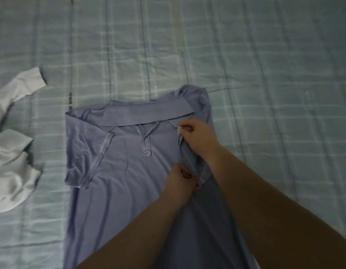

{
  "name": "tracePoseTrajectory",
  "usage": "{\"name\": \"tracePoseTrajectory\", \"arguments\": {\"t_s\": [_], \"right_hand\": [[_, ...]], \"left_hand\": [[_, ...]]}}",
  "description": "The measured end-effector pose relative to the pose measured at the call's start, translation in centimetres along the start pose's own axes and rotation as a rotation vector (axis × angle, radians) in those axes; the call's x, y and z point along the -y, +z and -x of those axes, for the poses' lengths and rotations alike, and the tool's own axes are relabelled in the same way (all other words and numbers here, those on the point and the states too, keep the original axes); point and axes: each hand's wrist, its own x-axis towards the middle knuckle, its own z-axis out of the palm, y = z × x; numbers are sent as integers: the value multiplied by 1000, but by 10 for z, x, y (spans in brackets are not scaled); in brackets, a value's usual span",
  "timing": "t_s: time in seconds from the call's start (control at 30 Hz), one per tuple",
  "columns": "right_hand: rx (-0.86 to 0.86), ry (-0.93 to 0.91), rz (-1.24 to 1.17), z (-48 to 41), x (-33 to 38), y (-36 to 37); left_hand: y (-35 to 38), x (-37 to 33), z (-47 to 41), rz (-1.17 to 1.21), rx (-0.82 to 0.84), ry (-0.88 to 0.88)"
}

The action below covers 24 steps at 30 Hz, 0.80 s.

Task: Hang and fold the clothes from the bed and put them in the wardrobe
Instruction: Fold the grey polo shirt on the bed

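Folding step is in progress: lilac polo shirt (pixel 125 171) is lying front-up and flat on the bed (pixel 265 74), collar (pixel 147 115) pointing away from the person, hem running out of the bottom of the view. Both hands are working the sleeve side at picture right. Right hand (pixel 199 136) is pinching the fabric at the shoulder just beside the collar end, fingers curled on the cloth, with a small white tag showing at the fingertips. Left hand (pixel 179 181) is lower down, fingers curled and gripping the bunched sleeve (pixel 189 158) edge. The fabric between the two hands is being gathered inward over the body of the shirt. The opposite sleeve (pixel 79 152) is lying spread out, not yet folded. A white garment (pixel 11 162) is lying crumpled well apart at the picture's left edge, waiting. Next move probably calls for laying this side flat in a straight line, smoothing it, then doing the same with the other sleeve before folding the length. Wardrobe is not in view.
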Motion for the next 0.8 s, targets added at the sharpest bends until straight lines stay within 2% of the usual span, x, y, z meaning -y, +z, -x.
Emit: {"name": "tracePoseTrajectory", "arguments": {"t_s": [0.1, 0.17, 0.27, 0.37, 0.43, 0.53, 0.6, 0.73, 0.8], "right_hand": [[41, 51, -66, 0, 0, 9], [-50, 34, -194, 2, -2, 6], [-319, -118, -17, 10, -12, -12], [-426, -268, 166, 7, -27, -24], [-380, -265, 248, 0, -36, -26], [-289, -283, 418, -5, -44, -21], [-253, -338, 551, -7, -47, -16], [-227, -288, 651, -11, -48, -8], [-236, -279, 684, -9, -46, -5]], "left_hand": [[-7, 3, -2, 23, -39, -11], [-13, 3, -1, 38, -21, -28], [-24, -2, 0, -3, 10, 34], [-32, -18, -3, -151, -67, 177], [-36, -35, -13, -301, -174, 341], [-41, -65, -40, -370, -273, 531], [-44, -78, -62, -476, -293, 525], [-48, -88, -86, -689, -192, 394], [-48, -92, -88, -691, -150, 362]]}}
